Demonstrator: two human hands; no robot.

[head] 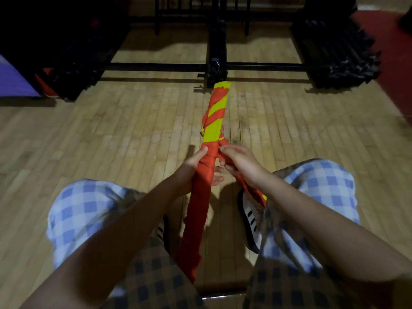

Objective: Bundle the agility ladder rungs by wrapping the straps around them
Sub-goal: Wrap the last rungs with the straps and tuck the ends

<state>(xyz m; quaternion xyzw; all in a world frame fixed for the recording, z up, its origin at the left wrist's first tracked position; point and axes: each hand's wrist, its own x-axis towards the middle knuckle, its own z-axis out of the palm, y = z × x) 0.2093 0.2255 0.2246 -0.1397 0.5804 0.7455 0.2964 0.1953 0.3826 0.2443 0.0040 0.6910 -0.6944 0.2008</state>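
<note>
We grip the rungs [213, 121] firmly in our left hand [194, 166] to steady them, while our right hand [240, 163] pinches the strap [252, 188], feeding the wrap.

A dim indoor view. The wooden floor [133, 121] is the best-lit area, in a warm yellowish light. Hard, dark shadows fall toward the viewer from the black frame [217, 68] and the stacked dark equipment [338, 56], so the light seems to come from ahead and above. The top corners sink into near black, hiding detail. The forearms and checked trousers [78, 210] at the bottom are soft with blur. Wide-angle distortion bends the floorboards near the edges.
</note>
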